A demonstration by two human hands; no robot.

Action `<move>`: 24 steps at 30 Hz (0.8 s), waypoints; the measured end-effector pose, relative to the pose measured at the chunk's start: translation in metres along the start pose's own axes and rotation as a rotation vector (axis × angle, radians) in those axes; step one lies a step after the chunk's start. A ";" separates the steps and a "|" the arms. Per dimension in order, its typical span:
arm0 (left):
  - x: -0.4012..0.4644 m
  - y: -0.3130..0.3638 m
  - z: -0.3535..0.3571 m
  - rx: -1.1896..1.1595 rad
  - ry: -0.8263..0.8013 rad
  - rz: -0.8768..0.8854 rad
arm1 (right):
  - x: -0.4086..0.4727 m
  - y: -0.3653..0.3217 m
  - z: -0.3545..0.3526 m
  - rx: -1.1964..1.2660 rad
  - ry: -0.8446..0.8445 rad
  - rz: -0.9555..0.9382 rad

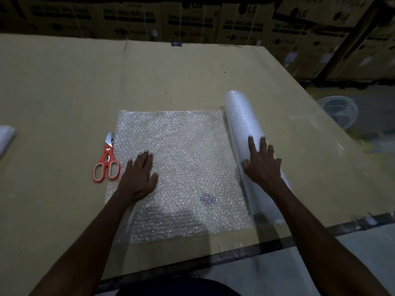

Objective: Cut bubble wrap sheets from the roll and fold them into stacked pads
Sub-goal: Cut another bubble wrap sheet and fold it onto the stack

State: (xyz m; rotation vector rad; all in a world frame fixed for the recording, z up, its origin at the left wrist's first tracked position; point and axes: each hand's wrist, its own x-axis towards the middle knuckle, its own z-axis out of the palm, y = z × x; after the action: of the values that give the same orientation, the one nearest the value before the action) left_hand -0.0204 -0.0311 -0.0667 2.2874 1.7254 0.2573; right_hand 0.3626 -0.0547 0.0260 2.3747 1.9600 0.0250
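Cardboard covers our surface (64, 92). We press the left hand (140, 176) flat, grip apart, on the unrolled bubble wrap sheet (181, 157); the right hand (261, 165) rests, fingers spread, on the roll (241, 116) at three o'clock. Scissors (106, 161) lie at nine.

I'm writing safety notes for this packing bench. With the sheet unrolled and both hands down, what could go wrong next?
The roll lies near the table edge and might roll off once the right hand lifts. The scissors touch the sheet, so tugging it under the left hand could drag them.
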 end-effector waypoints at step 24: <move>-0.078 -0.177 -0.050 0.033 0.102 -0.108 | -0.049 -0.364 -0.005 0.639 -0.110 -0.232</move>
State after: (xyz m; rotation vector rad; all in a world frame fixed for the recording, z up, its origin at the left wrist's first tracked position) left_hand -0.2188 -0.0549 -0.0735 2.2309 1.9094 0.3311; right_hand -0.0034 -0.0344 0.0110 2.3569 2.4432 -0.8414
